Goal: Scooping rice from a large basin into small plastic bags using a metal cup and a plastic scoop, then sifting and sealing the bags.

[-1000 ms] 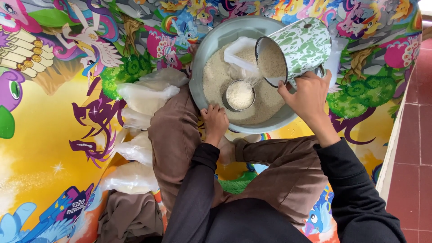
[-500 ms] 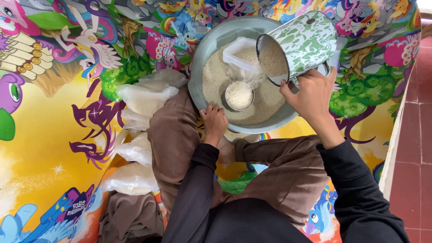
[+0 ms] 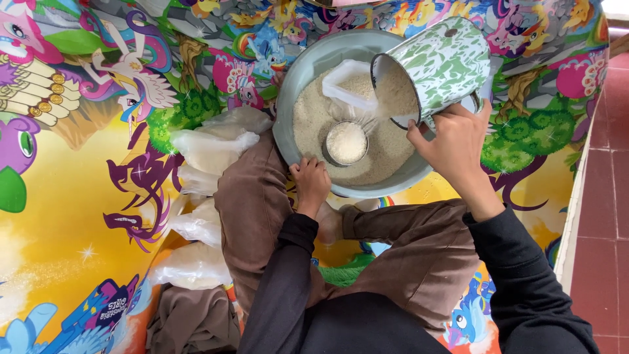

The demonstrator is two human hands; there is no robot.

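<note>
Two hands busy: my right hand (image 3: 455,141) is clamped on the tilted green-white mug (image 3: 436,69), rice spilling toward the small tin cup (image 3: 346,143) in the grey basin (image 3: 298,85). My left hand (image 3: 311,183) rests curled on the basin rim, holding nothing. Risk: over-tilting could overshoot the cup. A clear bag (image 3: 350,92) crowds the pour; filled bags (image 3: 213,147) lie beside my left knee.

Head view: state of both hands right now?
Left hand: fingers curled, resting at the near rim of the basin; a grip on it cannot be told.
Right hand: closed on the green-and-white mug, tilted over the basin.
</note>
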